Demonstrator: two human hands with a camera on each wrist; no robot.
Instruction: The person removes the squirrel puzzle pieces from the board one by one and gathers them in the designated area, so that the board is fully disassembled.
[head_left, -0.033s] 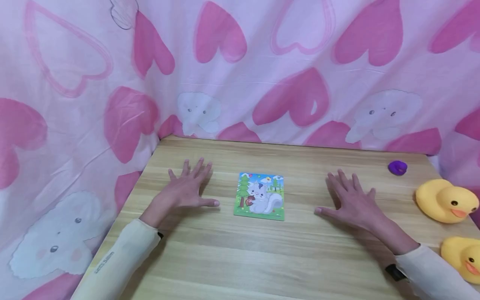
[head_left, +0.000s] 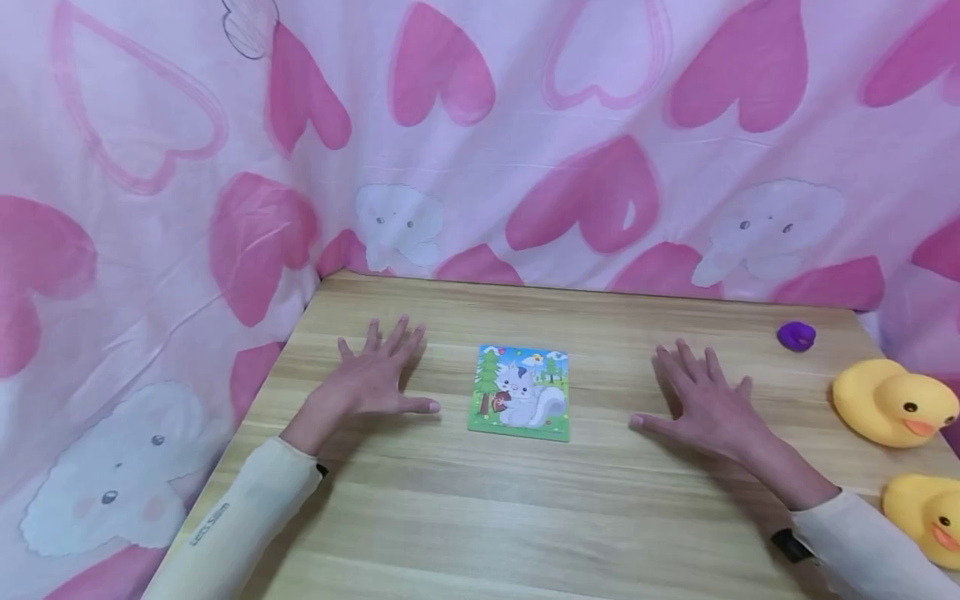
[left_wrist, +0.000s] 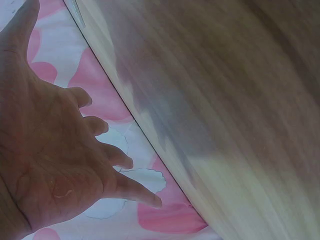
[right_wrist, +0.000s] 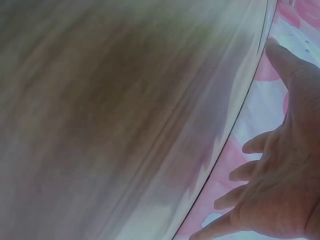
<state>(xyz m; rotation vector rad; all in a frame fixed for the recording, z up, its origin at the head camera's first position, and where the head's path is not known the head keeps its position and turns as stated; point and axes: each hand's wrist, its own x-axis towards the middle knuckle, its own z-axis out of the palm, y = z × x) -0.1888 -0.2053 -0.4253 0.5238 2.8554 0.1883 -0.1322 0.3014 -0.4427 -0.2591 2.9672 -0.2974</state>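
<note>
One squirrel card lies on the table in the head view, the left hand at its nine o'clock, the right hand at its three, probably centred so both reach it equally. Beyond the right hand, one purple object sits at two o'clock, one yellow duck at three, another yellow duck at four, perhaps set aside for room. In the left-wrist view, four fingers and thumb spread apart, empty; the right-wrist view matches.
</note>
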